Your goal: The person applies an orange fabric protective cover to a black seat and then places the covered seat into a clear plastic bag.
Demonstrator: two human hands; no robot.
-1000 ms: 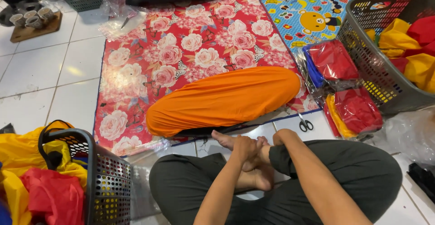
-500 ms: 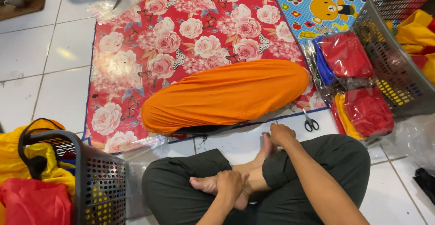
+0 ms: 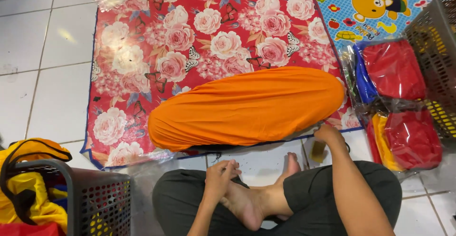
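A person sits cross-legged on a white tiled floor (image 3: 42, 74), seen from above. The right hand (image 3: 328, 135) has reached forward since a moment ago and now rests at the near right edge of a red rose-patterned mat (image 3: 190, 41), over the spot where small scissors lay earlier; the scissors are hidden now, and whether the grip is clenched on them cannot be told. The left hand (image 3: 219, 179) has drawn back onto the bare foot (image 3: 247, 202), fingers loosely curled, holding nothing. An orange cloth bundle (image 3: 247, 108), long and rounded, lies across the mat's near edge, just beyond both hands, untouched.

At the mat's right edge sit clear plastic packages (image 3: 399, 103) of folded red, blue and yellow fabric, beside a grey mesh basket (image 3: 434, 51). Behind them lies a blue cartoon-bear mat (image 3: 375, 8). At the near left corner stands another grey basket (image 3: 95, 202) holding yellow and red cloth.
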